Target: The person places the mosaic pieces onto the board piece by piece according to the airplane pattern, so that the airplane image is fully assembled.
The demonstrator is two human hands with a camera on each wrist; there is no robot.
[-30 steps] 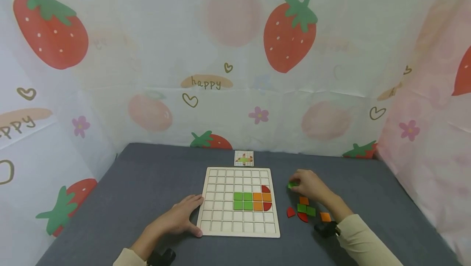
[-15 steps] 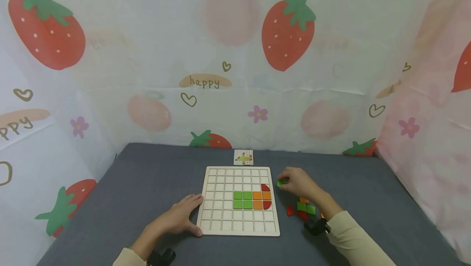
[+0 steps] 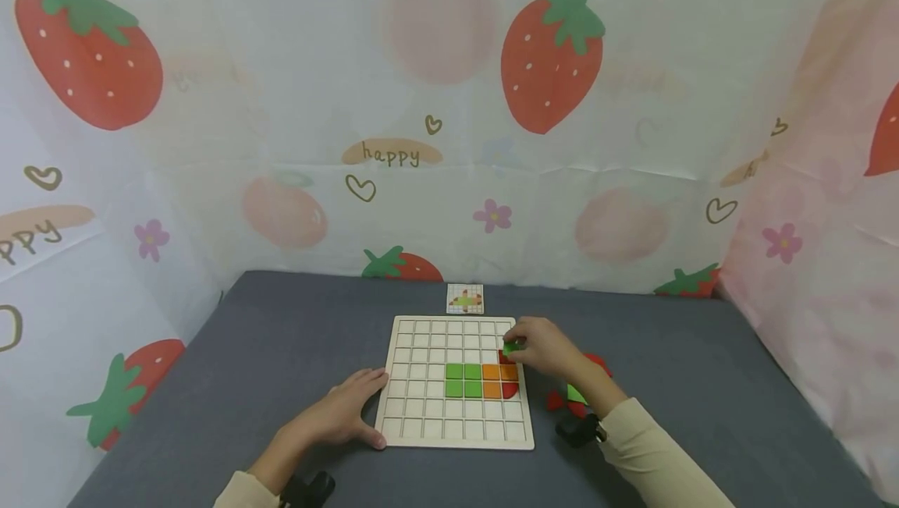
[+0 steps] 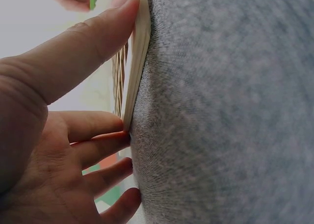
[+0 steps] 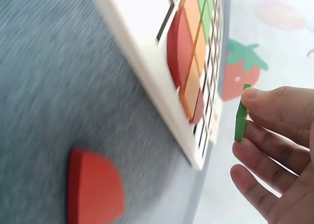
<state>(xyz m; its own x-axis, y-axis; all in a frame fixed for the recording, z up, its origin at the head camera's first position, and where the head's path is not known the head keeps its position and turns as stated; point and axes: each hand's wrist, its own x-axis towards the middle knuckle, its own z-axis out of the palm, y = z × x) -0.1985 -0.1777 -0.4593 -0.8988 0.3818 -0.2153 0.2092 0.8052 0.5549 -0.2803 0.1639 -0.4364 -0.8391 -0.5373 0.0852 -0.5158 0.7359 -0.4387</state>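
Observation:
A pale wooden grid board [image 3: 421, 414] lies on the grey table, with several green tiles [image 3: 463, 381], orange tiles [image 3: 492, 389] and red rounded tiles [image 3: 509, 390] set in its squares. My right hand [image 3: 546, 349] pinches a small green tile [image 5: 241, 113] between thumb and fingers, above the board's upper right edge. In the head view that hand partly covers a red tile. My left hand [image 3: 342, 412] rests against the board's left edge, fingers spread; in the left wrist view the thumb [image 4: 93, 42] touches the board's rim [image 4: 137, 72] and the fingertips meet its side and the cloth.
Right of the board lie loose tiles, including a red one [image 5: 98, 187] and a green one [image 3: 575, 395], partly hidden behind the right arm. A small pattern card [image 3: 465, 299] sits behind the board. Strawberry-print cloth [image 3: 421, 211] surrounds the table.
My right hand has moved left with the green tile, from beside the loose tiles to over the board's right edge. The left hand stays in place.

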